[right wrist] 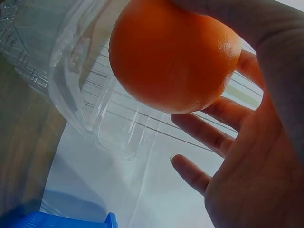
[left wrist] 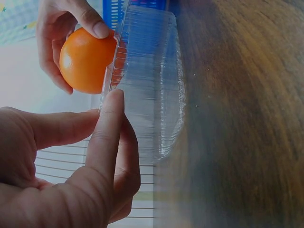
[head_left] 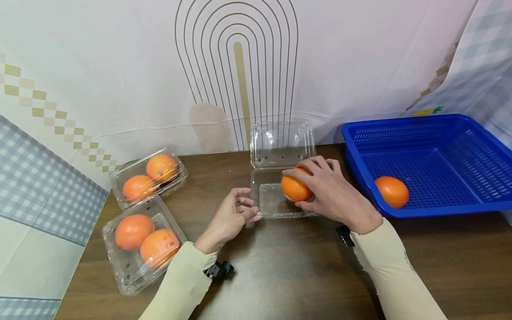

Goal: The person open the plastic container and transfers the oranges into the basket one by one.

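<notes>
On the brown table (head_left: 288, 275), head view: right hand (head_left: 334, 193) grasps one orange (head_left: 295, 188), fingers curled over it, holding it over the base of an open clear clamshell (head_left: 276, 200) with its lid (head_left: 282, 142) standing up behind. Left hand (head_left: 231, 218) sits at the clamshell's left front corner, fingers loosely bent, tips touching the rim. Two shut clamshells at left, near one (head_left: 140, 244) and far one (head_left: 149, 178), two oranges in each. One blue basket (head_left: 432, 164) at right with one loose orange (head_left: 392, 191) in it. Six oranges total, three clamshells.

Left wrist view: left hand's thumb and forefinger (left wrist: 107, 128) touch the clamshell's edge (left wrist: 142, 85); whether they pinch it I cannot tell. Orange (left wrist: 85, 59) held by the right hand's fingers (left wrist: 90, 21) just beside the rim.

Right wrist view: one orange (right wrist: 173, 54) gripped at the top, lower fingers (right wrist: 209, 135) spread loose beneath it. Clamshell plastic (right wrist: 85, 85) just beside the fruit. Basket corner (right wrist: 71, 221) at the bottom.
</notes>
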Tool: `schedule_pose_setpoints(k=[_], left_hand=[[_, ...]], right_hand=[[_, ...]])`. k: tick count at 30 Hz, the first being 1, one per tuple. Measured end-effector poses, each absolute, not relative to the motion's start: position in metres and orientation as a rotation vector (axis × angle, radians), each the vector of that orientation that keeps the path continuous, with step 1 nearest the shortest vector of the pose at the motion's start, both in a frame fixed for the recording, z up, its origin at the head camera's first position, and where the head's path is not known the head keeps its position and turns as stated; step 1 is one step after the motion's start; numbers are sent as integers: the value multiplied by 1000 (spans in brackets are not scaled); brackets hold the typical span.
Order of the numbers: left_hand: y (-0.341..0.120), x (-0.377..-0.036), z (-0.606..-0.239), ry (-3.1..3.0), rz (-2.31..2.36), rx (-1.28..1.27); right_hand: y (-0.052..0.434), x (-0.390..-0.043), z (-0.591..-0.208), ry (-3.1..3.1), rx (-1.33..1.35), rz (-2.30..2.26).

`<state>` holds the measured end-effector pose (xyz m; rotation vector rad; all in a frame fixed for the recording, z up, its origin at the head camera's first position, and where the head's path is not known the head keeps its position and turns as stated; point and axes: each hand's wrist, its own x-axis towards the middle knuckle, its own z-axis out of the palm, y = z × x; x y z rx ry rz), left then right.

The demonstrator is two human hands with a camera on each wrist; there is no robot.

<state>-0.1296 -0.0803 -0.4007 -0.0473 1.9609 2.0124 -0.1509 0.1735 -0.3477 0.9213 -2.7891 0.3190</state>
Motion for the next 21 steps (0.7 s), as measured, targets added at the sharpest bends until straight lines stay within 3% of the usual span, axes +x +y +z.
schedule_pose_setpoints(k=[21], left_hand=[[-80,-129,-400,1961,2012,-42]], right_hand=[[179,-148,-342,-2804,893,326]])
